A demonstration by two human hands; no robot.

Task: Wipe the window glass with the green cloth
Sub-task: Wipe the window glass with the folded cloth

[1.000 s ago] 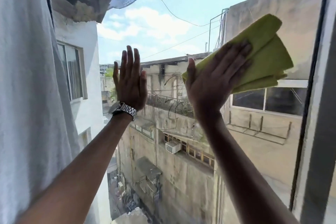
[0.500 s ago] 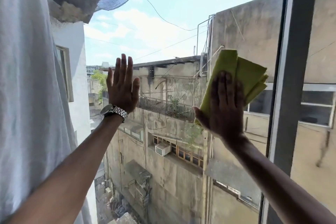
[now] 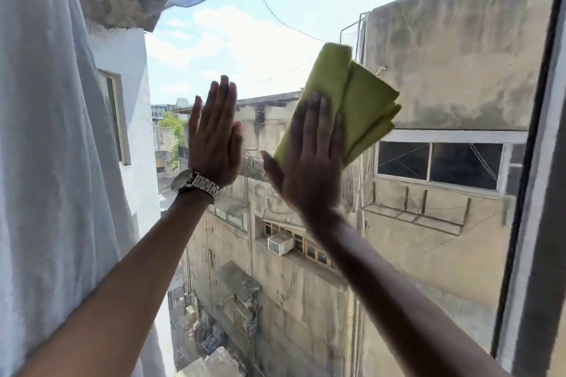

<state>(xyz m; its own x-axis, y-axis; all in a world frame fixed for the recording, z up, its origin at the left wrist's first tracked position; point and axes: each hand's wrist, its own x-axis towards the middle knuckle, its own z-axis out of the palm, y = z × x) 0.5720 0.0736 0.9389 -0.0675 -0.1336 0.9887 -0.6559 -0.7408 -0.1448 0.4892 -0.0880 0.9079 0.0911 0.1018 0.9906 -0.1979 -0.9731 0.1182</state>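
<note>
Cloth: the folded yellow-green microfibre cloth lies flat against the clear window glass, in the upper middle of the pane, its loose folded edges sticking out to the right past the fingers.
Right hand: the right hand presses the cloth to the pane with an open palm, fingers straight and close together, thumb splayed out to the left; it is blurred, so I judge it to be mid-stroke.
Left hand: the left hand is flat on the bare glass just beside the right, fingers straight and together, holding nothing; a silver metal wristwatch sits at the wrist.
Surroundings: a white fabric curtain hangs along the left; a dark window frame stands at the right edge.
Step in hand: wiping the middle of the pane, seemingly partway through.
Doing it well: keep the whole palm on the cloth so pressure stays even, overlap each pass, carry strokes right up to the frame and down to the lower glass, and tuck the loose folds under the fingers so they do not drag streaks. Shift the bracing hand, then wipe where it rested, since bare skin likely leaves marks.
</note>
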